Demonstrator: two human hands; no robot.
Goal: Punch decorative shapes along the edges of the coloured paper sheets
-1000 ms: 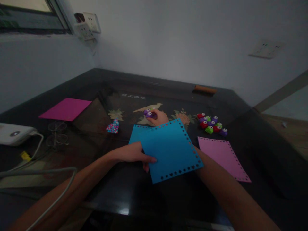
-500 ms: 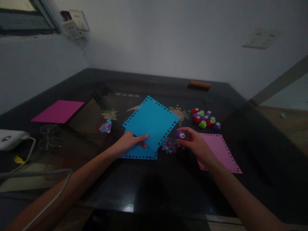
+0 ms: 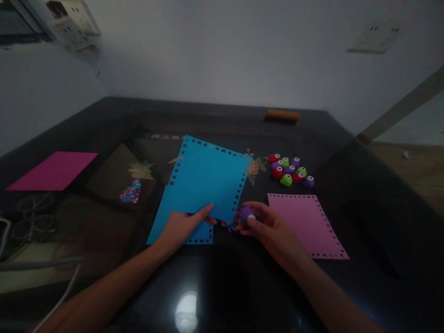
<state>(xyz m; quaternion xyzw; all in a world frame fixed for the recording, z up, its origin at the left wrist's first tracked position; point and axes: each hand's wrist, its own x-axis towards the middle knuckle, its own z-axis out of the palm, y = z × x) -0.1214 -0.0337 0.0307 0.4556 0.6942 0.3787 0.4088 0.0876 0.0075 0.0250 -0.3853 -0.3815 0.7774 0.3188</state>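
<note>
Between the thumb and fingers of my left hand (image 3: 185, 226) is a blue sheet of paper (image 3: 211, 180), raised above the table, with small shapes punched along its edges. Under it lies a second blue sheet (image 3: 161, 222), partly covered. My right hand (image 3: 274, 231) grips a purple craft punch (image 3: 246, 213) with a white button, at the sheet's lower right edge. Whether the paper sits in the punch's slot I cannot tell. Below the punch is a pile of colourful confetti (image 3: 229, 226), partly hidden by the sheet and hand.
A pink sheet with punched edges (image 3: 301, 219) lies at right, several red, green and purple punches (image 3: 289, 170) behind it. Farther left are another confetti pile (image 3: 132, 190), a magenta sheet (image 3: 55, 171) and glasses (image 3: 34, 215). A brown roll (image 3: 283, 114) rests near the wall.
The held blue sheet has turned and its right edge now meets the punch. My right hand has brought the purple punch left and down, thumb on its button. The camera view has shifted.
</note>
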